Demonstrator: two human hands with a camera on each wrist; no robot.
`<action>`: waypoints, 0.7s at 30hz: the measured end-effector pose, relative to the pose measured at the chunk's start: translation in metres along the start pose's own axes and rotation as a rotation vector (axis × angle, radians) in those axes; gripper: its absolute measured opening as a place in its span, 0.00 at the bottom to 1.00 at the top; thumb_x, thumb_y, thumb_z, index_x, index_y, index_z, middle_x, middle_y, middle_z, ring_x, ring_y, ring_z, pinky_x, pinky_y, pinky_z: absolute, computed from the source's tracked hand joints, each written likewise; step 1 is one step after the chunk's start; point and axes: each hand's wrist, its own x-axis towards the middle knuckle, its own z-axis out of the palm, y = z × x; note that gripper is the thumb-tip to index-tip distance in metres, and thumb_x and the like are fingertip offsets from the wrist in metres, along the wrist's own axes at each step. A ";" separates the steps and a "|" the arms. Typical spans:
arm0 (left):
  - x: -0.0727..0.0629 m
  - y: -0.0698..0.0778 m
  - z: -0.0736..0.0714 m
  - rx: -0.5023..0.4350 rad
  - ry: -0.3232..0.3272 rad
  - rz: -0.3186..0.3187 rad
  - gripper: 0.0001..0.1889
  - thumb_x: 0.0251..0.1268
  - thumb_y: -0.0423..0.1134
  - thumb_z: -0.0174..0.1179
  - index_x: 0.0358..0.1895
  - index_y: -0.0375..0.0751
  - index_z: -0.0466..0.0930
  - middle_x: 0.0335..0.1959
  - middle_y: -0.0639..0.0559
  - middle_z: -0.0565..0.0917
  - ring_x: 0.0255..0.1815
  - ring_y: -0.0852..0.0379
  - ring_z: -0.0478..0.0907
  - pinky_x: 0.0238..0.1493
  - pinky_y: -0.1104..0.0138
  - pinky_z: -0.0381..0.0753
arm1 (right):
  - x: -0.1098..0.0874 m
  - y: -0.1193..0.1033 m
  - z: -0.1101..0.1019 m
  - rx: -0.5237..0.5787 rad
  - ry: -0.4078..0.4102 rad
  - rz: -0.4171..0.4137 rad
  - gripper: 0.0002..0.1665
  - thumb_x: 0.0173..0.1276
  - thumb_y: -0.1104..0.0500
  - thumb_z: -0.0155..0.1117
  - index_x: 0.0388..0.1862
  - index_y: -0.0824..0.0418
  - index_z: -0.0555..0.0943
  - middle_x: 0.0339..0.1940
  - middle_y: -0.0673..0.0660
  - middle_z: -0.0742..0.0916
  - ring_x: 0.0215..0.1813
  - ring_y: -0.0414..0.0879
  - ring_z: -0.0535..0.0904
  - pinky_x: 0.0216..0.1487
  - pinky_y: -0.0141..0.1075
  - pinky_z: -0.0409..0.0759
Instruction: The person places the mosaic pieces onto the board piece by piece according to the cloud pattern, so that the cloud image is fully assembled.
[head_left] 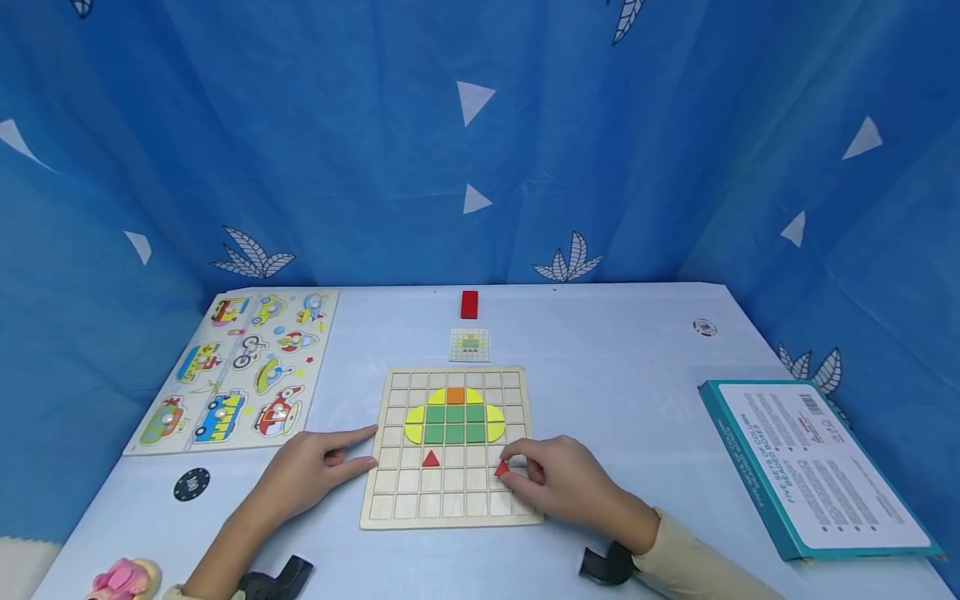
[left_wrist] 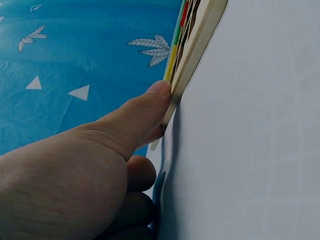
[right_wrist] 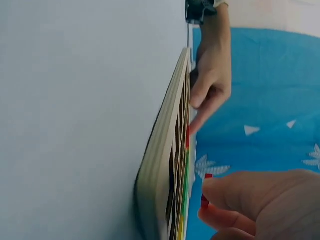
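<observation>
A wooden grid board (head_left: 387,504) lies in front of me. On it sit several green squares (head_left: 454,424), an orange square (head_left: 455,396), yellow curved pieces (head_left: 414,424) and a red triangle (head_left: 431,458) below them at the left. My right hand (head_left: 573,487) pinches another red triangle (right_wrist: 206,192) between thumb and forefinger, close over the board's right side. My left hand (head_left: 303,471) touches the board's left edge with extended thumb and forefinger (head_left: 352,437), its other fingers curled under. Behind the board lies a small pattern card (head_left: 470,356) showing a similar figure.
A red block (head_left: 469,305) lies beyond the card. At the left are a vehicle puzzle board (head_left: 247,375), a black chip (head_left: 192,484) and a pink figure (head_left: 123,579). To the right are a teal-edged box (head_left: 817,467) and a white chip (head_left: 705,327). Blue curtain (head_left: 337,150) encloses the table.
</observation>
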 end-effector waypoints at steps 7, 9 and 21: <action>0.000 0.001 0.000 -0.008 -0.002 -0.002 0.28 0.59 0.65 0.69 0.61 0.61 0.85 0.10 0.61 0.65 0.13 0.63 0.59 0.21 0.67 0.61 | 0.027 -0.018 0.021 0.029 -0.029 -0.014 0.10 0.68 0.50 0.73 0.46 0.50 0.89 0.11 0.37 0.66 0.15 0.31 0.62 0.20 0.28 0.60; 0.000 0.001 0.000 -0.009 -0.008 -0.008 0.28 0.59 0.65 0.69 0.62 0.61 0.85 0.10 0.61 0.65 0.13 0.63 0.59 0.21 0.68 0.61 | 0.033 -0.021 0.025 0.026 -0.030 -0.014 0.10 0.68 0.50 0.73 0.46 0.50 0.89 0.11 0.38 0.66 0.15 0.31 0.62 0.20 0.28 0.60; 0.000 0.000 0.001 0.003 -0.003 0.001 0.28 0.58 0.63 0.71 0.61 0.59 0.85 0.10 0.62 0.65 0.13 0.63 0.60 0.20 0.68 0.62 | 0.045 -0.025 0.035 -0.016 -0.042 0.009 0.13 0.68 0.49 0.73 0.50 0.49 0.89 0.10 0.39 0.67 0.14 0.33 0.64 0.19 0.29 0.60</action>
